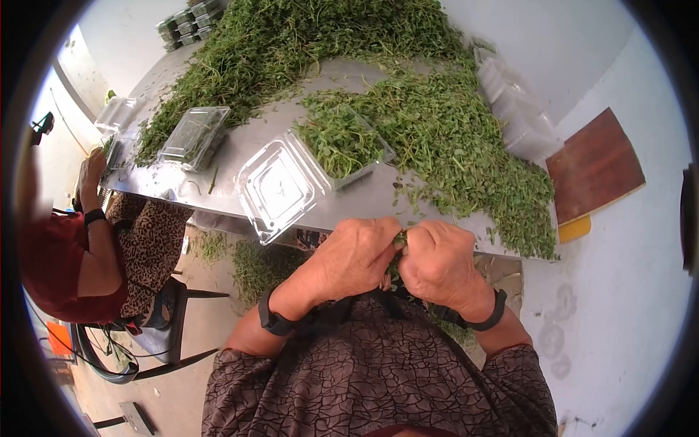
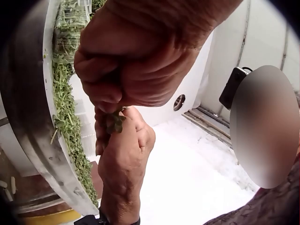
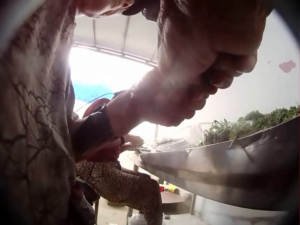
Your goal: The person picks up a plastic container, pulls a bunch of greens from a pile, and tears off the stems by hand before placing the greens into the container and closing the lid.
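My left hand [image 1: 353,256] and right hand [image 1: 442,264] meet knuckle to knuckle in front of the table's near edge, fingers curled. Both grip a small sprig of leafy greens [image 1: 400,239], mostly hidden by the fists. Some of its leaves [image 2: 115,123] poke out between the hands in the left wrist view. Just beyond the hands, a clear plastic clamshell box [image 1: 389,154] stands on the table, filled with loose greens [image 1: 342,142]. Its lid [image 1: 280,189] is folded back to the left, past the table edge.
Heaped greens [image 1: 466,138] cover the metal table [image 1: 349,73]'s right and far sides. A closed filled box [image 1: 195,138] lies left; more are stacked [image 1: 191,25] behind. Clear containers [image 1: 517,109] line the wall beside a brown board [image 1: 597,164]. Another person [image 1: 73,255] sits at left.
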`<state>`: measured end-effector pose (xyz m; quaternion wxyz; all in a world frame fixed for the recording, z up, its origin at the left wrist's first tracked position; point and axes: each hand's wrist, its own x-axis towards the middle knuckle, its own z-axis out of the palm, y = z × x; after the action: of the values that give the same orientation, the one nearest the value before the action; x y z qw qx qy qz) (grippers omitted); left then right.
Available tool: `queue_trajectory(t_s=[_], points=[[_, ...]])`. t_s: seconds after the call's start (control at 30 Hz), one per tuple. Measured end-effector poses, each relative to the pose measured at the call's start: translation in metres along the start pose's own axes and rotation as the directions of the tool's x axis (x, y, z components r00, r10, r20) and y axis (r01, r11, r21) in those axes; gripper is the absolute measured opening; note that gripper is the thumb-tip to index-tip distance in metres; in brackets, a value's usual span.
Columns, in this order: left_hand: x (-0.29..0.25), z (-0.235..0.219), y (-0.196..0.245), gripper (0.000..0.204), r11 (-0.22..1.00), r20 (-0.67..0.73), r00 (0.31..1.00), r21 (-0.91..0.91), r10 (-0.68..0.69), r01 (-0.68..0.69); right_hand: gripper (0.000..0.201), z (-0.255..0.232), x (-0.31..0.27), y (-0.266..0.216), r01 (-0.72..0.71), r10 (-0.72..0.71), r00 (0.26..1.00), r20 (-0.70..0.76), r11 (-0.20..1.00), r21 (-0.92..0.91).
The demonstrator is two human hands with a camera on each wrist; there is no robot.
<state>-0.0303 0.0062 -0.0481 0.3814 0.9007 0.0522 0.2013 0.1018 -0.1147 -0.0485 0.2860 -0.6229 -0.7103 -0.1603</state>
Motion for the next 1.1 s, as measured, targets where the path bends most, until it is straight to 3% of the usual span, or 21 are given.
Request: queue_trajectory(t_s=[0.23, 0.4, 0.63, 0.7, 0.73, 0.8, 0.93, 1.0, 1.03, 1.1], points=[[-0.004, 0.001, -0.001, 0.01, 0.999, -0.032, 0.999, -0.005, 0.037, -0.038, 0.018, 0.0, 0.004, 0.001, -0.049, 0.061, 0.997, -0.053, 0.979, 0.2], [-0.009, -0.003, 0.0, 0.011, 0.994, -0.001, 0.996, -0.05, 0.095, -0.095, 0.018, -0.008, 0.004, 0.004, -0.077, 0.05, 0.996, 0.078, 0.913, 0.401], [-0.012, -0.006, 0.001, 0.01, 0.994, 0.105, 0.989, -0.048, 0.104, -0.1, 0.018, -0.018, 0.0, -0.001, -0.172, 0.07, 0.968, 0.239, 0.883, 0.438], [-0.013, -0.005, 0.001, 0.01, 0.977, 0.065, 0.978, -0.089, 0.199, -0.193, 0.018, -0.02, -0.002, -0.003, -0.349, 0.19, 0.933, 0.305, 0.681, 0.644], [-0.013, -0.006, 0.003, 0.01, 0.977, 0.072, 0.977, -0.09, 0.201, -0.195, 0.018, -0.025, 0.0, -0.004, -0.351, 0.196, 0.933, 0.302, 0.68, 0.644], [-0.014, -0.01, 0.01, 0.01, 0.967, 0.065, 0.976, -0.163, 0.209, -0.196, 0.019, -0.035, 0.006, -0.006, -0.565, 0.243, 0.825, 0.51, 0.366, 0.739], [-0.017, -0.013, 0.013, 0.011, 0.948, 0.062, 0.972, -0.243, 0.227, -0.206, 0.019, -0.036, 0.005, -0.003, -0.533, 0.139, 0.842, 0.521, 0.363, 0.764], [-0.017, -0.017, 0.009, 0.011, 0.96, 0.143, 0.975, -0.247, 0.172, -0.134, 0.018, -0.027, 0.005, -0.002, -0.121, -0.034, 0.971, 0.238, 0.786, 0.606], [-0.018, -0.017, 0.008, 0.011, 0.961, 0.146, 0.974, -0.244, 0.172, -0.133, 0.018, -0.027, 0.005, -0.003, -0.121, -0.032, 0.972, 0.235, 0.785, 0.608], [-0.019, -0.016, 0.007, 0.01, 0.985, 0.186, 0.972, -0.117, 0.146, -0.126, 0.019, -0.025, 0.006, -0.005, -0.004, -0.103, 0.969, 0.224, 0.901, 0.433]])
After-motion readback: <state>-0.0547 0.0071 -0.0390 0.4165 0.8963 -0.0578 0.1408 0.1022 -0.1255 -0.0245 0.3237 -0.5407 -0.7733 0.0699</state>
